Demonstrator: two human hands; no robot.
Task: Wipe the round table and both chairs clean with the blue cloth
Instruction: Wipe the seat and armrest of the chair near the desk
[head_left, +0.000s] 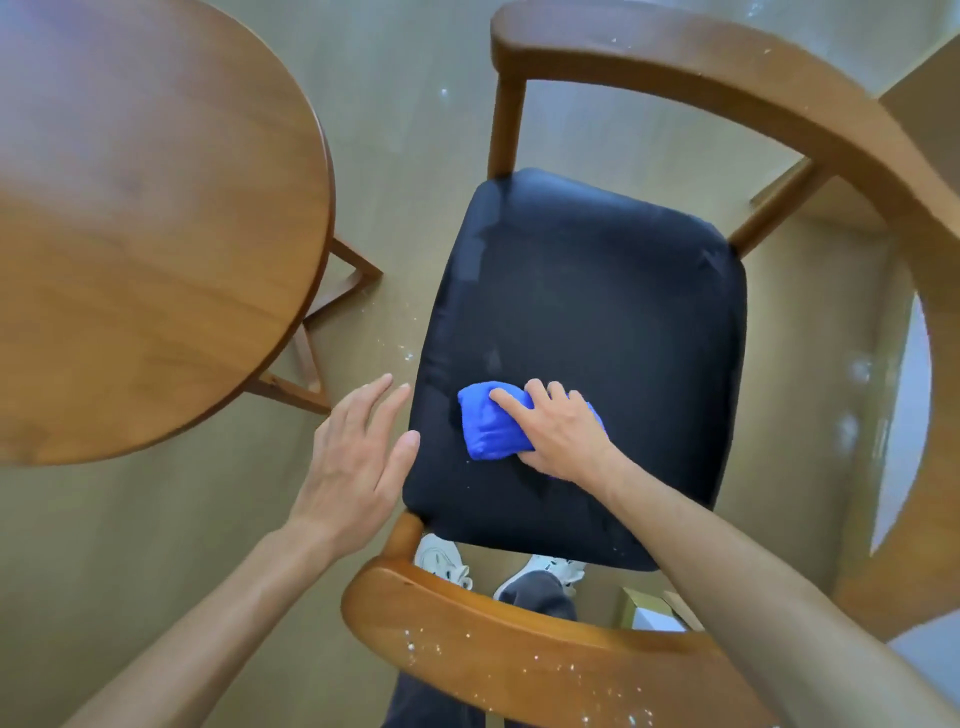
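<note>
The round bench (156, 223) fills the upper left, its wooden top seen from above, with its leg frame (322, 332) showing under the right edge against the floor (405, 130).

Just right of it and lower, the left hand (353, 457) hovers palm down with its fingers straight and slightly spread, pointing up and to the right. Its grip is wide open and holds nothing. The fingertips (413, 439) lie at the left edge of the seat (597, 312); whether they touch it I cannot tell.

The chair (779, 88) stands right of the bench, seen from over its curved wooden backrest, which runs along the bottom and sweeps up the right side. The lower rail is dotted with white specks (519, 660). The dark padded seat runs lengthwise away from the person, tilted a little to the right.

The cloth (488, 426) is bunched into a thick blue wad on the near left part of the seat. Its long axis runs left to right, slanting a little downward to the right, and its free rounded end points left, toward the other hand.

The right hand (561, 436) lies over the right half of the cloth, pressing it onto the seat. Its grip is partly closed: the fingers curl over the top of the wad, and the thumb tucks along its near edge.

Below the seat, two white shoes (441, 561) and dark trouser legs (540, 592) show on the floor.
</note>
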